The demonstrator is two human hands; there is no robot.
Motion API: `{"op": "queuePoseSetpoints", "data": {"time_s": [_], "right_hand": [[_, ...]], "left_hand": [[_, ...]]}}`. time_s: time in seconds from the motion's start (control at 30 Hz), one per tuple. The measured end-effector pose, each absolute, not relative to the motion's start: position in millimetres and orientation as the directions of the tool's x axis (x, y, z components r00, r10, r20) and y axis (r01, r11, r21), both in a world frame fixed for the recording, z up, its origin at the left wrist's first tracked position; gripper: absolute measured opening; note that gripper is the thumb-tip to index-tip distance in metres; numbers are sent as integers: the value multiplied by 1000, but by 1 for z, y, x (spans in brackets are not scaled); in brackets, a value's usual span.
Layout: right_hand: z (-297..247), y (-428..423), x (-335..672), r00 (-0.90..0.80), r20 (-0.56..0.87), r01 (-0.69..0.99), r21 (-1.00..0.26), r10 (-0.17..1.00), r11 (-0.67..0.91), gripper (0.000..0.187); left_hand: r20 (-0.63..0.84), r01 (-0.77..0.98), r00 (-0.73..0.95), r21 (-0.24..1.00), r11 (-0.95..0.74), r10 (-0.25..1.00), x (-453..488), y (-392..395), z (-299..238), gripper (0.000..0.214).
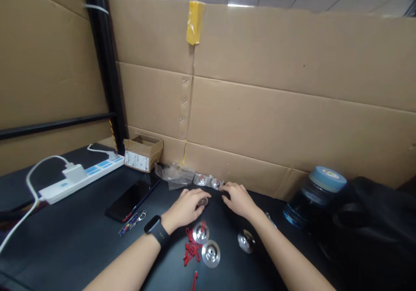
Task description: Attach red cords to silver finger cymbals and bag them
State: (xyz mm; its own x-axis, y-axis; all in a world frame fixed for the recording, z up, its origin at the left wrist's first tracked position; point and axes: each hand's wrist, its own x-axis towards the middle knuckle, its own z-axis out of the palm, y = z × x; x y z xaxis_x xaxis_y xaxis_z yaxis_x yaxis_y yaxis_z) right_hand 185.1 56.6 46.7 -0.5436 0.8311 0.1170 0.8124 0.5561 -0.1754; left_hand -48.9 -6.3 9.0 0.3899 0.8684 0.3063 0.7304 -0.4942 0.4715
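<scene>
My left hand (pixel 185 208), a dark watch on its wrist, is curled around a small round metal piece (pixel 203 202), like a finger cymbal, partly hidden by the fingers. My right hand (pixel 239 201) has thumb and fingers apart. Its fingertips reach the edge of a clear-wrapped metal cymbal (pixel 216 183) at the foot of the cardboard; a second wrapped cymbal (pixel 202 179) lies left of it. Nearer me lie a cymbal with a red loop (pixel 200 234), a bare cymbal (pixel 211 253), a tangle of red cords (pixel 192 251) and another cymbal (pixel 246 241) by my right forearm.
Cardboard panels (pixel 260 74) wall the back of the black table. Along the left are a power strip (pixel 104 169), a phone (pixel 130 201), a small open box (pixel 143 152) and clear plastic (pixel 177 176). A blue-lidded jar (pixel 312 195) and black fabric (pixel 373 221) occupy the right.
</scene>
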Motion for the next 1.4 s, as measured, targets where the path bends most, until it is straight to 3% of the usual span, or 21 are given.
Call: {"op": "queuePoseSetpoints", "data": {"time_s": [0.13, 0.27, 0.37, 0.43, 0.53, 0.63, 0.83, 1.0, 1.1, 1.27, 1.4], "right_hand": [[70, 14, 213, -671, 76, 698, -274, 738, 662, 27], [79, -34, 227, -722, -6, 636, -399, 691, 661, 34], [75, -62, 212, -744, -31, 613, -431, 668, 663, 36], [69, -71, 194, -726, -10, 625, -426, 688, 654, 32], [62, -71, 171, -677, -20, 704, -309, 736, 639, 60], [58, -62, 163, -610, -134, 780, -278, 781, 561, 66], [44, -56, 172, -517, -135, 791, -452, 845, 412, 70], [35, -56, 170, -556, -57, 687, -593, 829, 420, 61], [33, -53, 172, -550, -72, 712, -561, 832, 422, 61], [32, -50, 189, -524, -92, 752, -515, 846, 410, 61], [35, -53, 197, -562, -91, 748, -480, 822, 458, 49]], "left_hand": [[323, 693, 434, 476, -541, 841, -63, -3, 13, 30], [274, 710, 511, 399, -580, 815, -74, -11, 27, 14], [335, 701, 485, 403, -588, 808, -74, -16, 39, 11], [408, 704, 421, 416, -576, 810, -72, -18, 45, 18], [451, 718, 366, 420, -556, 814, -69, -18, 48, 21], [393, 730, 392, 417, -541, 832, -69, -19, 42, 18], [197, 750, 488, 403, -524, 850, -64, -25, 29, 12], [310, 699, 516, 386, -602, 798, -55, -41, 46, 12], [315, 612, 600, 411, -675, 735, -53, -53, 54, 15], [49, 536, 781, 459, -709, 622, -54, -65, 47, 42], [-4, 561, 786, 424, -711, 618, -42, -71, 40, 32]]}}
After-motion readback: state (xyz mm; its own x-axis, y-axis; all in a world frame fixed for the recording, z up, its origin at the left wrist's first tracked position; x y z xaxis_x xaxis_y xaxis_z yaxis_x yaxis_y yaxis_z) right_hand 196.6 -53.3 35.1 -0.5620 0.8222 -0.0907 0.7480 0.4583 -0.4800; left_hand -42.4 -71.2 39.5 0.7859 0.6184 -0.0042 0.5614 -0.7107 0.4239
